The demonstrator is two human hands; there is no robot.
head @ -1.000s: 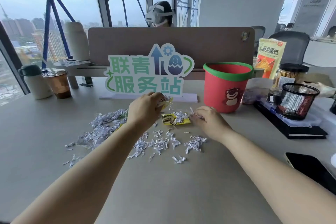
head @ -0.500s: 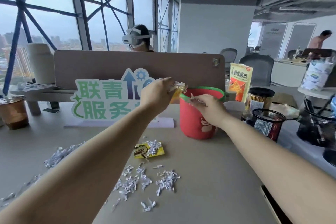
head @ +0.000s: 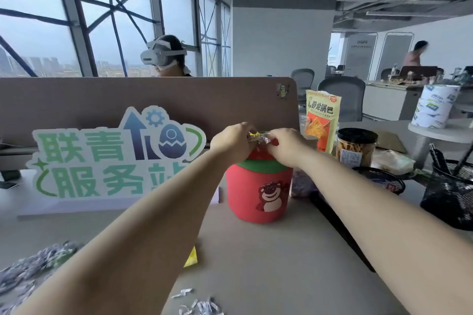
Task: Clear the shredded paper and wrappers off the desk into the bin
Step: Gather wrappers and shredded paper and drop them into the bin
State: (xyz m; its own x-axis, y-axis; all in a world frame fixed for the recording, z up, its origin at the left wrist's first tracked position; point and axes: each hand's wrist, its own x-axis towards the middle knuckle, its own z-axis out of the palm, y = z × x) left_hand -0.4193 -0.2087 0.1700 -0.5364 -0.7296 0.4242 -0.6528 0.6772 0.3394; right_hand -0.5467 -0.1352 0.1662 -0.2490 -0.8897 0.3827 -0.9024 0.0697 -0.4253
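Observation:
A red bin [head: 258,199] with a green rim and a bear picture stands on the desk ahead of me. Both my hands are over its mouth. My left hand [head: 231,143] is closed on a yellow wrapper with paper shreds [head: 254,135]. My right hand [head: 286,146] pinches a crinkled bit of wrapper [head: 266,139] beside it. A heap of shredded paper [head: 33,267] lies at the desk's near left, and more shreds [head: 199,305] lie at the bottom edge. Another yellow wrapper [head: 191,258] peeks out from under my left forearm.
A green and white sign [head: 102,158] stands against the brown divider [head: 128,100]. Right of the bin are a snack bag [head: 321,117], a jar [head: 355,148] and two black mesh holders [head: 450,197]. A person with a headset [head: 163,56] sits behind the divider.
Both hands rose from the shreds on the desk and moved to the bin's mouth, carrying the wrapper and shreds. My view lifted, so the scattered paper slid to the bottom.

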